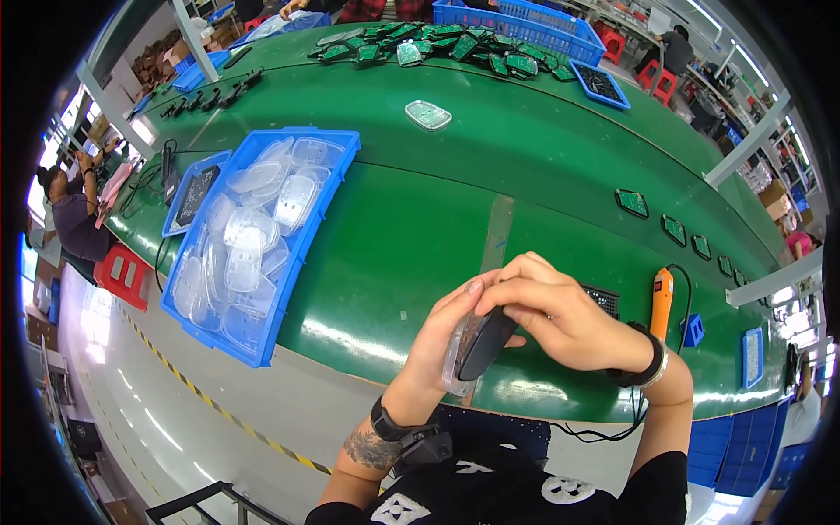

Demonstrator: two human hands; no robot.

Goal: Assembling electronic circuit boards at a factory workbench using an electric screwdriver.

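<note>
— Black shirt (pixel 503 503) nearest the lens, below the hands; soft cloth, fuzzy white patches. Hands?

— Both occupied. Left hand (pixel 429 346) wrapped narrow around a clear cover (pixel 451 374); right hand (pixel 560 315) curled over a black shell (pixel 492 346), fingers bent at its upper end. Both pieces sit between the palms, faces turned toward each other.

— Progress?

— Judgement: partway. Parts paired, closure unconfirmed; fingers mask the upper seam. Cover: glossy, rounded-end plastic. Shell: matt, smooth, elongated.

— Beyond the right hand?

— Black perforated holder (pixel 604 300) just past its knuckles; orange power driver (pixel 661 302) farther right, cylindrical, corded, lying unheld.

— Left of the left hand?

— Blue bin (pixel 280 315), stiff plastic, well stocked with loose clear covers (pixel 296 201), thin and shiny. Much remains, I'd judge.

— Farther out?

— Green worktop (pixel 394 227), slick, reflective. Ahead of the hands, one lone clear cover (pixel 428 115) lies flat. Right of it, spaced green-faced boards (pixel 632 203) in dark frames. Farthest ahead, a jumbled heap of similar boards (pixel 464 45); whether finished, cannot tell.
</note>
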